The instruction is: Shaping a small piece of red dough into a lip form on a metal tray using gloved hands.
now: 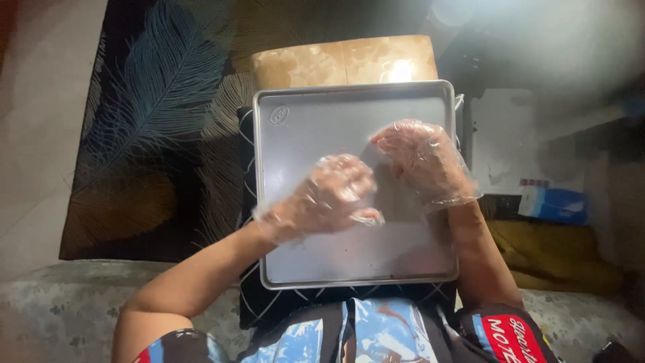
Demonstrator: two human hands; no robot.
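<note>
A large feather-patterned rug lay on the floor beyond and to the left of the metal baking tray, which served as the landmark here. Under the tray sat a dark cushion with pale crossing lines, its edges showing at the tray's left and near sides. Just past the tray's far rim stood a tan box. Well to the right of the tray lay a blue packet.

The tray itself rested flat, a shallow grey sheet with a rolled rim. It looked stiff and fairly light, with a smooth face likely to be slippery under plastic; the raised rim at the two long sides seemed the surest place to take hold.

Both hands hovered over the tray's middle, each in a thin, clear disposable glove. The left hand was curled in a loose grip, fingers bent inward, with nothing visible inside. The right hand was likewise half-curled, fingertips pointing toward the left one; whether either pinched something small could not be told.
</note>
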